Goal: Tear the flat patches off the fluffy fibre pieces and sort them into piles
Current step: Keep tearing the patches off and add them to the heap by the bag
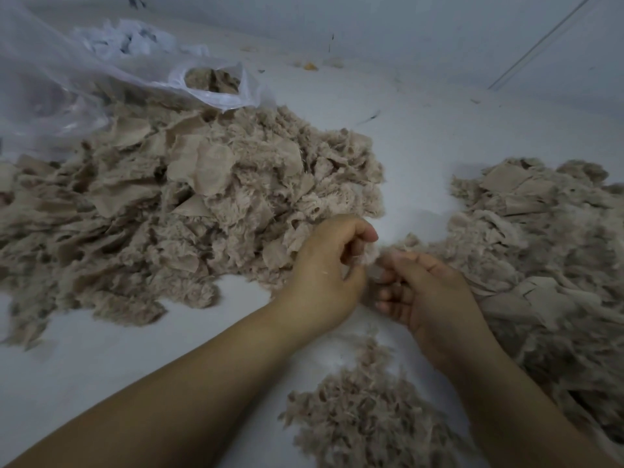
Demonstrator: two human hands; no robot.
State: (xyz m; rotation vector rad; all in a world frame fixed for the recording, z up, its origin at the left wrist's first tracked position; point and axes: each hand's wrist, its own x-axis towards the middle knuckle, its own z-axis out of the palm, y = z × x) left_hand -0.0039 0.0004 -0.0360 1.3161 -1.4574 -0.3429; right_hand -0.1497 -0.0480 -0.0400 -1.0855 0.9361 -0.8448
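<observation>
Centrally, both hands, left (324,275) and right (429,295), pinch one tuft (369,256) between big piles (175,211); a bag (67,76) lies behind.

Pale white floor (439,123), dim light
</observation>
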